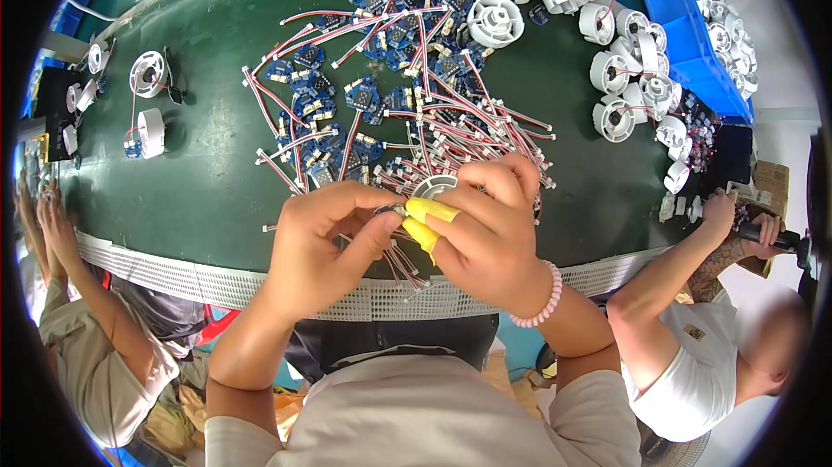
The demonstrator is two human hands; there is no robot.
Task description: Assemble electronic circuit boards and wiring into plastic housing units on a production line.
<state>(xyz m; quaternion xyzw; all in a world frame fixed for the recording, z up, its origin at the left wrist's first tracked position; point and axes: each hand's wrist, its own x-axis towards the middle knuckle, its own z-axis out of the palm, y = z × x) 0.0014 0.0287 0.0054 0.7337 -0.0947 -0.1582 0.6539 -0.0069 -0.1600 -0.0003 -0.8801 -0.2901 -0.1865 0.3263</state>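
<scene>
My left hand (325, 246) pinches a small dark circuit board (392, 209) between thumb and index finger, above the near part of the table. Against the board's right side, my right hand (490, 237) is closed, with yellow covers (431, 210) on its thumb and index finger; what lies between those fingertips is hidden. A white round housing (433, 186) sits just behind my right fingers, partly covered. Around and beyond both hands spreads a pile of red, white and black connector cables (459, 133). Farther off are many blue circuit boards (362, 96), some touching the cables.
More white housings (495, 22) stand at the back and right, beside a blue bin (689, 29). Two lie at the left (151, 74). White perforated edging (251, 287) borders the green table (208, 181). Co-workers sit on both sides, one person's hand (718, 210) at the right.
</scene>
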